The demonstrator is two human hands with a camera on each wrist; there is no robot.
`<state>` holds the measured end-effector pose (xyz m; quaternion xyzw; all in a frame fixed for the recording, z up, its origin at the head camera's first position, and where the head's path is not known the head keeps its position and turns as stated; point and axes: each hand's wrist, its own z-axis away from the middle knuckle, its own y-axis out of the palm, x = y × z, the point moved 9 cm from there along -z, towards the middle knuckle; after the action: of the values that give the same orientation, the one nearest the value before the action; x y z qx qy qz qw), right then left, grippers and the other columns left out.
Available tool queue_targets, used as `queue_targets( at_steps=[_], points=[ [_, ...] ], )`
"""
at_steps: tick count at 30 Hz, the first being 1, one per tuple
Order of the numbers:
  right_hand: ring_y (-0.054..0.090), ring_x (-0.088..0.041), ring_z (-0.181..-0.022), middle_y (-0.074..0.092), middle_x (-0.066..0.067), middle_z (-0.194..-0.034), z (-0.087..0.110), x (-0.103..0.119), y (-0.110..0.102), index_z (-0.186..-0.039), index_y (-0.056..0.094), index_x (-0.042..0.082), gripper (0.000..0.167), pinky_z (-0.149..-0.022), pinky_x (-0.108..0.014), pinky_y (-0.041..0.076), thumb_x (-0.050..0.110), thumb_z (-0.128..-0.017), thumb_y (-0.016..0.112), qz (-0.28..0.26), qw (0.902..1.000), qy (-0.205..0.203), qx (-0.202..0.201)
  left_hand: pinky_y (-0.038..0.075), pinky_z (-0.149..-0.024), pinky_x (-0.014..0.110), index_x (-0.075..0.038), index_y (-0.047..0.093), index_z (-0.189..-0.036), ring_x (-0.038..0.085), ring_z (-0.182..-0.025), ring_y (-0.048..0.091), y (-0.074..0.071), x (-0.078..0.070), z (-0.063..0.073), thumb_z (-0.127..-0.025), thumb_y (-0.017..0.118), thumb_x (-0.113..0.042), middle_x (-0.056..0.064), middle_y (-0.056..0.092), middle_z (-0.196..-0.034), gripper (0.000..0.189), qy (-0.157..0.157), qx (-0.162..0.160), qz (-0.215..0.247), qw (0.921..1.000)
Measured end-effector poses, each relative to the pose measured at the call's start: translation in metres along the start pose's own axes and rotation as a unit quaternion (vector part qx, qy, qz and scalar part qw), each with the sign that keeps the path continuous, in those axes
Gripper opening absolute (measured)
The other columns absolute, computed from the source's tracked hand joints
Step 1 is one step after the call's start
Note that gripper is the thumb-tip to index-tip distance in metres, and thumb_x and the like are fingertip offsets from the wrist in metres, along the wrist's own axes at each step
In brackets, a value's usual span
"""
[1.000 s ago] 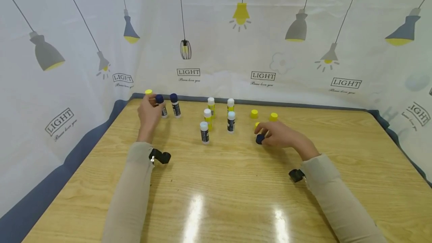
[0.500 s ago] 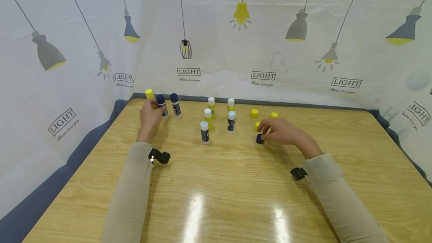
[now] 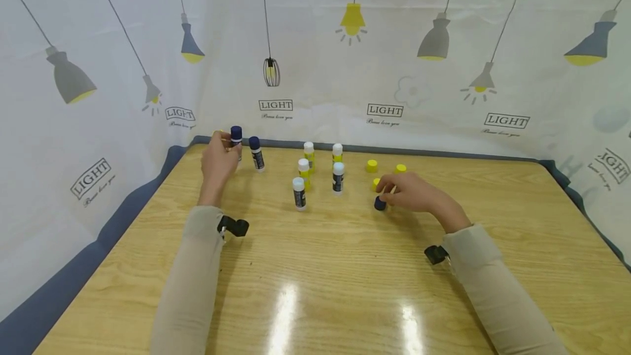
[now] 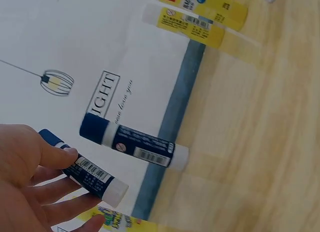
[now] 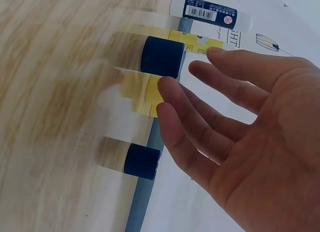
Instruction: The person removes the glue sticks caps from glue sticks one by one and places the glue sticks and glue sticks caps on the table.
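the navy-capped cylindrical plastic glue stick (image 3: 237, 139) has risen at upper left, fingers of the left hand (image 3: 218, 160) pinching it, likely light and stiff, best held mid-barrel; the right hand's (image 3: 413, 193) fingers spread loosely.

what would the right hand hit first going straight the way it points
The right hand would probably meet the blue cap just ahead of it in the head view, though the exact gap is unclear.

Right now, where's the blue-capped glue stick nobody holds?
In the head view, the unheld blue-capped stick stands toward the far left of the table, just right of the left hand.
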<state>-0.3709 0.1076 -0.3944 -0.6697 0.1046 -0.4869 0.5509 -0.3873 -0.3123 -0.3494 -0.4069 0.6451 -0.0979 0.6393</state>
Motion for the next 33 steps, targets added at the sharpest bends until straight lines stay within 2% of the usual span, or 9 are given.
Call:
queue_targets(
  at_steps=[6,9,13,18,22,27,33],
  points=[
    [0.072,-0.018,-0.092,0.073,-0.017,-0.116,0.001,-0.003,-0.001,-0.125,0.068,0.003,0.026,-0.082,-0.041,0.058,0.016,-0.103,0.061,-0.009,0.9999,0.008,0.0,0.046,-0.103,0.056,-0.005,0.048,-0.143,0.038,-0.121,0.063,0.0,-0.023,0.008,-0.106,0.058,-0.027,0.019,0.065,-0.137,0.044,0.018,0.03,-0.013,0.9993],
    [0.072,-0.018,-0.089,0.073,-0.017,-0.116,0.001,-0.003,-0.003,-0.124,0.068,0.002,0.026,-0.082,-0.041,0.058,0.016,-0.103,0.061,-0.013,0.9999,0.01,-0.003,0.049,-0.099,0.055,-0.004,0.048,-0.142,0.038,-0.116,0.065,0.002,-0.037,0.012,-0.106,0.058,-0.029,0.019,0.066,-0.135,0.045,0.035,0.046,-0.033,0.9978],
    [0.072,-0.018,-0.088,0.073,-0.017,-0.115,0.002,-0.002,-0.005,-0.124,0.068,0.002,0.026,-0.081,-0.041,0.058,0.017,-0.103,0.062,-0.014,0.9998,0.011,-0.008,0.051,-0.093,0.053,-0.004,0.051,-0.138,0.036,-0.111,0.068,0.007,-0.059,0.02,-0.105,0.058,-0.031,0.019,0.068,-0.131,0.043,0.074,0.061,-0.058,0.9936],
    [0.072,-0.018,-0.088,0.073,-0.016,-0.114,0.003,-0.002,-0.007,-0.124,0.068,0.002,0.026,-0.081,-0.04,0.057,0.017,-0.103,0.062,-0.017,0.9997,0.012,-0.011,0.056,-0.083,0.048,-0.005,0.055,-0.132,0.034,-0.101,0.07,0.018,-0.087,0.036,-0.103,0.062,-0.031,0.018,0.071,-0.121,0.041,0.128,0.086,-0.066,0.9858],
    [0.072,-0.019,-0.088,0.073,-0.015,-0.114,0.003,-0.001,-0.009,-0.124,0.068,0.003,0.026,-0.082,-0.041,0.057,0.017,-0.103,0.062,-0.014,0.9997,0.013,-0.018,0.058,-0.079,0.046,-0.007,0.056,-0.13,0.032,-0.101,0.072,0.035,-0.106,0.05,-0.101,0.064,-0.034,0.016,0.073,-0.12,0.04,0.161,0.13,-0.07,0.9758],
    [0.071,-0.018,-0.088,0.073,-0.013,-0.113,0.004,0.006,-0.013,-0.125,0.067,0.005,0.026,-0.081,-0.041,0.057,0.017,-0.103,0.062,-0.007,0.9994,0.008,-0.034,0.06,-0.083,0.045,-0.008,0.058,-0.129,0.029,-0.103,0.073,0.058,-0.126,0.066,-0.101,0.066,-0.034,0.014,0.074,-0.117,0.039,0.222,0.178,-0.064,0.9565],
    [0.074,-0.022,-0.09,0.073,-0.016,-0.115,0.008,0.025,-0.023,-0.129,0.063,0.007,0.027,-0.081,-0.042,0.059,0.019,-0.105,0.06,-0.021,0.998,-0.017,-0.057,0.061,-0.08,0.041,-0.01,0.061,-0.124,0.024,-0.096,0.075,0.074,-0.145,0.087,-0.099,0.07,-0.033,0.01,0.073,-0.11,0.035,0.277,0.202,-0.048,0.9382]
  ],
)
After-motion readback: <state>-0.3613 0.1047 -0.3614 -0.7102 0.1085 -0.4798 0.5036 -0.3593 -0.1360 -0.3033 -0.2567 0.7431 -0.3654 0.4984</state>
